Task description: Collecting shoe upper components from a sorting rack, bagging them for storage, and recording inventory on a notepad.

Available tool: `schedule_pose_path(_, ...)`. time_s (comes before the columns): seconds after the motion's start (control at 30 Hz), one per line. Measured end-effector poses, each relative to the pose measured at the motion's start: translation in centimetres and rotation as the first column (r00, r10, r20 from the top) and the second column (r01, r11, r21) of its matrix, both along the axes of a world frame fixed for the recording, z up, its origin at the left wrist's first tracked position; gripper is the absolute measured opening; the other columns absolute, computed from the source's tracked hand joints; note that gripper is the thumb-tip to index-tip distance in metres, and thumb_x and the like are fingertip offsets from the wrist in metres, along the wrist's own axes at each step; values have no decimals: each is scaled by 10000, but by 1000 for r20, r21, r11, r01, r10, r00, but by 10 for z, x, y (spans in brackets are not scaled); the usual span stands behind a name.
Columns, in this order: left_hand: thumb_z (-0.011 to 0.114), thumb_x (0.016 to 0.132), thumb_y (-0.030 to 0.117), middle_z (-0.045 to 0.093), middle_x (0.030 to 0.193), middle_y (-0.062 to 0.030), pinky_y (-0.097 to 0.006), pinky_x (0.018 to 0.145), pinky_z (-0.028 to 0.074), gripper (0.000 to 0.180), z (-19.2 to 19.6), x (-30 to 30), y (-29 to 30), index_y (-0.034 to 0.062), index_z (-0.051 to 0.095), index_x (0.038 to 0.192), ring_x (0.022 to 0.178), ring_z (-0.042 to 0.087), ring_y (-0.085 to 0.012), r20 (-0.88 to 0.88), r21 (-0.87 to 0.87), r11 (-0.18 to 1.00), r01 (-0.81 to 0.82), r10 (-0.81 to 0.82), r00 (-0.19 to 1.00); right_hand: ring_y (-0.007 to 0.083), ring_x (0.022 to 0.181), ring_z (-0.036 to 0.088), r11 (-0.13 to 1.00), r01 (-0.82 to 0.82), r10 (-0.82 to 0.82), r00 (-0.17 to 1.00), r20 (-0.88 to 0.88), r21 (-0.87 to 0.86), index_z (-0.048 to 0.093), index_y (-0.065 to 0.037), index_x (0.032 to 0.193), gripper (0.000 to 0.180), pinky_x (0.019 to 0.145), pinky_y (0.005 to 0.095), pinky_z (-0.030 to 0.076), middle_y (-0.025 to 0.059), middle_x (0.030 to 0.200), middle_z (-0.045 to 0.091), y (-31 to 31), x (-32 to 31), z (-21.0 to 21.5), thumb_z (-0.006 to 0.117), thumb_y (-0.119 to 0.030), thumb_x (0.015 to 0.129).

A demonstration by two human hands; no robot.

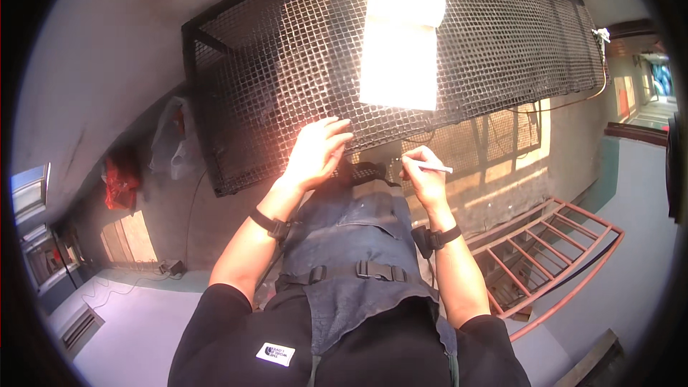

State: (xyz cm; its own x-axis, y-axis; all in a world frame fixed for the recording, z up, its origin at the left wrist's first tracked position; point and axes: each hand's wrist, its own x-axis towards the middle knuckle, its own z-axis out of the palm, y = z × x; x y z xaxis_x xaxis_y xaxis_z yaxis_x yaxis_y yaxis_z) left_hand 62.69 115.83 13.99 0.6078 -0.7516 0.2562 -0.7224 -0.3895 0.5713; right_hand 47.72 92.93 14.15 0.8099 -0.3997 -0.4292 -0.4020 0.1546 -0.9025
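Note:
My left hand lies at the near edge of a black wire-mesh table, its fingers stretched out and holding nothing. Just off that same edge, my right hand is closed around a white pen that points to the right. A white sheet or open pad of paper rests on the mesh ahead of both hands, apart from them. Sunlight glares off the paper, so any marks on it cannot be made out.
A reddish metal rack stands low on the right. Beyond the table's left end are a red plastic bag and a whitish plastic bag. A thin cable hangs from the table's right end.

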Motion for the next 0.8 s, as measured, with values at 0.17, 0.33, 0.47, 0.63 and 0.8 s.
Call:
schedule_pose_path(0.17, 684, 792, 77, 601, 1312, -117, -459, 1050, 403, 373, -35, 30, -52, 88, 668, 1165, 1249, 529, -309, 0, 54, 991, 123, -124, 992, 85, 645, 649, 982, 82, -70, 994, 80, -168, 661, -13, 960, 83, 588, 235, 505, 36, 744, 679, 11, 54, -11, 676, -74, 907)
schedule_pose_path(0.33, 693, 754, 85, 591, 1311, -80, -457, 1079, 351, 418, -62, 57, -64, 119, 669, 1170, 1243, 521, -269, -14, 81, 986, 145, -145, 989, 110, 683, 667, 946, 150, -118, 985, 127, -286, 691, 0, 982, 130, 608, 255, 520, 70, 782, 707, 4, 102, -36, 713, -78, 880)
schedule_pose_path(0.47, 697, 736, 89, 601, 1302, -48, -440, 1034, 375, 414, -76, 70, -63, 123, 681, 1148, 1219, 533, -237, -55, 102, 985, 142, -137, 989, 156, 666, 680, 875, 58, -22, 997, 79, -481, 709, 16, 988, 153, 618, 272, 530, 98, 756, 715, -4, 137, -64, 710, -80, 869)
schedule_pose_path(0.63, 702, 719, 103, 609, 1295, -31, -421, 1012, 383, 407, -83, 72, -70, 124, 689, 1125, 1192, 544, -218, -62, 83, 989, 123, -118, 991, 193, 642, 695, 848, 39, 6, 997, 83, -528, 743, 9, 955, 173, 600, 307, 535, 128, 733, 715, -12, 147, -88, 735, -93, 816)
schedule_pose_path(0.8, 693, 709, 98, 616, 1280, -19, -405, 983, 391, 418, -90, 73, -68, 132, 691, 1125, 1171, 553, -204, -54, 98, 988, 121, -116, 992, 162, 617, 677, 827, 47, 12, 995, 101, -561, 743, -3, 940, 154, 566, 281, 522, 103, 711, 701, -8, 148, -100, 750, -99, 820)
